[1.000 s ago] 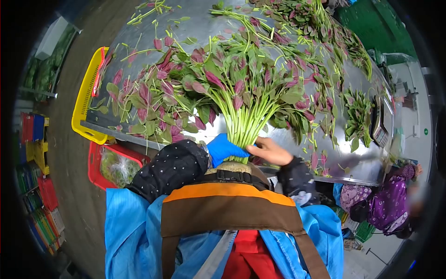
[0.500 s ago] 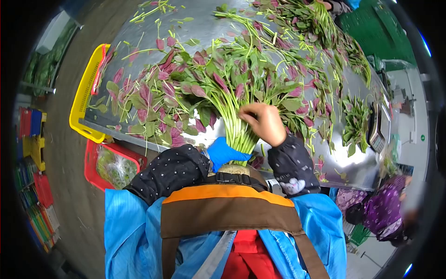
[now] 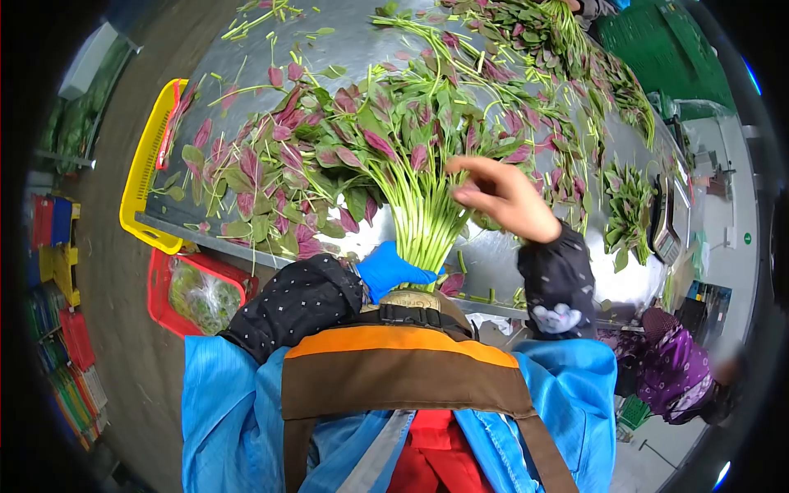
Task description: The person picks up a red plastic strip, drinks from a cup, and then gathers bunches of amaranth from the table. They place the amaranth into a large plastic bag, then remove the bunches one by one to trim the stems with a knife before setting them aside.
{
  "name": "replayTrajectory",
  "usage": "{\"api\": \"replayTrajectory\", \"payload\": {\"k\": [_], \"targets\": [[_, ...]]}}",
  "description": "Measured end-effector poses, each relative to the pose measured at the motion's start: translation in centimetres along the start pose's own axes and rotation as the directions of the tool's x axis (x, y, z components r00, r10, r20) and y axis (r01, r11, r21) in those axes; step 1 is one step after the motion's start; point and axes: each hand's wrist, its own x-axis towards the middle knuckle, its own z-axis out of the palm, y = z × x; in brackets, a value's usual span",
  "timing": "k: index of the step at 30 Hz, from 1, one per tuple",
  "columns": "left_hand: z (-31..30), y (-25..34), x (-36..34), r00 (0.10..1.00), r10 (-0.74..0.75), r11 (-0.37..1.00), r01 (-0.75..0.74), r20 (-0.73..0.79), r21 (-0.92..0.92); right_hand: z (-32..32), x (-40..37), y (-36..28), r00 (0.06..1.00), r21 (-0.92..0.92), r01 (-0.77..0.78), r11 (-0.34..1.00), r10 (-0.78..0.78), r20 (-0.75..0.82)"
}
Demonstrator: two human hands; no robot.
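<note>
Green stems (image 3: 423,222) still held, right hand (image 3: 511,197) shifted outward

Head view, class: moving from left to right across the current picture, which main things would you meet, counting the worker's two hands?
Yellow basket → blue-gloved left hand → bare right hand → small leafy bunch → scale.

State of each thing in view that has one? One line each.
Left hand, gloved, closed around leafy bunch
Right hand, bare, partly open
Leafy bunch, gathered at base, fanned out beyond
Steel table, strewn with loose leaves
Red crate, holding bagged greens
Yellow crate, contents hidden
Scale, reading illegible
</note>
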Motion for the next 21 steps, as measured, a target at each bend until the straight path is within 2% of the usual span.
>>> {"api": "replayTrajectory", "payload": {"k": [2,4,5,6,8,10,11,12,14,15,16,18,19,20,21], "targets": [[-0.3,-0.4,0.1,1.0,-0.02,0.999,0.021,-0.012,0.026,2.1,3.3,0.4,0.987,-0.121,0.097,0.988,-0.112,-0.117],[-0.8,-0.9,0.2,1.0,-0.011,0.997,0.013,-0.024,0.078,4.1,6.4,3.8,0.96,-0.482,0.129,0.866,-0.231,-0.158],[-0.9,-1.1,0.2,1.0,0.007,0.993,-0.004,-0.027,0.116,4.9,7.7,6.1,0.975,-0.531,0.126,0.838,-0.204,-0.089],[-0.8,-1.2,0.1,0.999,0.028,0.988,-0.023,-0.032,0.152,5.0,8.2,6.7,0.992,-0.561,0.128,0.818,-0.112,0.063],[-0.4,-0.2,-0.4,0.999,0.019,0.994,-0.015,-0.042,0.105,4.2,6.6,5.6,0.976,-0.548,0.191,0.814,-0.219,0.015],[-0.3,0.0,-0.7,0.998,0.023,0.998,-0.02,-0.05,0.065,1.8,4.5,4.0,0.948,-0.241,0.316,0.918,-0.295,0.12],[-0.2,0.2,-0.9,0.998,0.02,0.999,-0.018,-0.058,0.032,0.8,2.8,2.6,0.933,-0.076,0.2,0.977,-0.167,0.318],[-0.3,0.2,-0.9,0.997,0.033,0.998,-0.03,-0.063,0.053,0.3,0.8,1.1,0.856,0.059,0.041,0.997,-0.065,0.513],[-0.3,0.2,-0.8,0.996,0.055,0.994,-0.048,-0.065,0.101,1.1,-2.9,-0.6,0.611,0.176,-0.021,0.984,-0.127,0.782],[-0.7,-0.8,-0.3,0.999,0.042,0.999,-0.041,-0.026,0.01,1.3,-4.3,-0.5,0.504,0.234,-0.015,0.972,-0.195,0.841],[-0.7,-0.7,-0.2,0.999,0.037,0.999,-0.036,-0.029,0.027,1.1,-5.3,-0.1,0.389,0.294,-0.017,0.956,-0.264,0.883],[-0.6,-0.6,-0.3,0.999,0.017,0.998,-0.015,-0.033,0.06,-1.8,-7.4,1.4,0.564,0.366,-0.101,0.925,-0.25,0.787],[-0.6,-0.6,-0.3,0.999,-0.018,0.999,0.019,-0.032,0.035,-3.4,-8.6,3.3,0.648,0.284,-0.356,0.89,0.016,0.762],[-0.6,-0.7,-0.2,1.0,-0.006,0.999,0.007,-0.023,0.039,-3.2,-8.5,4.2,0.824,0.067,-0.252,0.965,0.178,0.538],[-0.6,-0.8,0.0,1.0,0.01,0.999,-0.009,-0.016,0.043,-3.0,-8.5,4.9,0.895,0.103,-0.258,0.961,0.197,0.401]]}}
